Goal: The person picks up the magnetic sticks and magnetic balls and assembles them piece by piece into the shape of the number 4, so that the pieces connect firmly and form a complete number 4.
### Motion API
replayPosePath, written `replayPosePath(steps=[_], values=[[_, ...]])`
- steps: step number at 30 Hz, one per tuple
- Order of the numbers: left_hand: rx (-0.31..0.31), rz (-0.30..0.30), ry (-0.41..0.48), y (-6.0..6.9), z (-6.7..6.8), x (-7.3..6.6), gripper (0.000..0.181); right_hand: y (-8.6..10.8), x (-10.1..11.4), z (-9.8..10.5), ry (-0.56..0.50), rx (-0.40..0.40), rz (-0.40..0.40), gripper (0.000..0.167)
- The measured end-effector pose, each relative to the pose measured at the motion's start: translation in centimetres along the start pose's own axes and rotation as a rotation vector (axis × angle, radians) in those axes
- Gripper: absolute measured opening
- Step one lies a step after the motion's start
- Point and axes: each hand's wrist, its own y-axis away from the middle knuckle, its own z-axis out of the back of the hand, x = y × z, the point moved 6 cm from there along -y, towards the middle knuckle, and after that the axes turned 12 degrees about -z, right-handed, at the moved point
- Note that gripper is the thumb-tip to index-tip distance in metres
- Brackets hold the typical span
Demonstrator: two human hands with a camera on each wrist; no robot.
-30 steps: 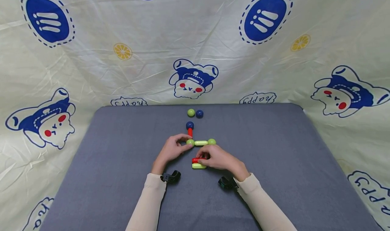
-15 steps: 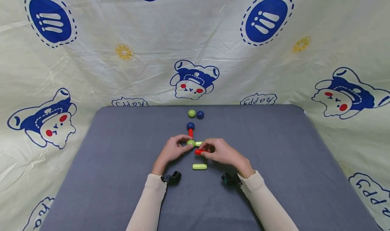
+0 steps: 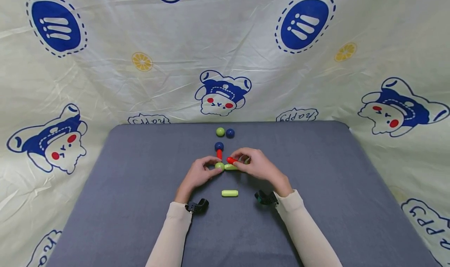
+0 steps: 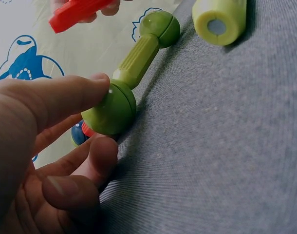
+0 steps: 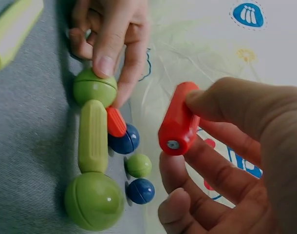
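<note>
My left hand (image 3: 198, 175) pinches a green magnetic ball (image 4: 109, 109) at the corner of an L-shaped assembly lying on the cloth. From that ball a green rod (image 5: 92, 136) runs right to a second green ball (image 5: 94, 201). A red rod (image 5: 116, 122) leads away from the corner to a blue ball (image 3: 219, 146). Between thumb and fingers, my right hand (image 3: 258, 167) grips another red rod (image 5: 180, 119), raised above the cloth and apart from the assembly. A metal dot shows in its end. In the head view, this hand hides the second green ball.
A loose green rod (image 3: 230, 193) lies on the grey cloth (image 3: 147, 228), nearer the body than the assembly. Close to the far edge sit a loose green ball (image 3: 220, 131) and a blue ball (image 3: 230, 133). Behind the table hangs a printed curtain (image 3: 168, 63).
My right hand has picked up the red rod from beside the loose green rod and carried it away from the body, up over the assembly's green rod. My left hand has stayed on the corner ball.
</note>
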Motion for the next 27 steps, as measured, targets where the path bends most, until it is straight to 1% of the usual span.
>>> replayPosePath(steps=[6,12,17,20,27], values=[[-0.006,-0.001,-0.001,0.0,0.1,0.0,0.031,-0.7,-0.7,1.2,-0.083,-0.086,-0.056,0.020],[0.003,0.008,-0.004,0.1,0.0,-0.1,0.031,-0.9,-2.3,1.8,-0.112,-0.168,-0.106,0.024],[0.004,0.012,-0.009,0.1,0.0,-0.2,0.031,-1.1,-3.6,2.1,-0.143,-0.219,-0.098,0.025],[0.000,0.007,-0.006,0.1,0.1,-0.2,0.030,-1.2,-4.2,2.2,-0.175,-0.235,-0.096,0.026],[-0.005,-0.005,0.004,0.1,0.1,-0.2,0.031,-1.5,-5.5,2.0,-0.202,-0.267,-0.092,0.028]])
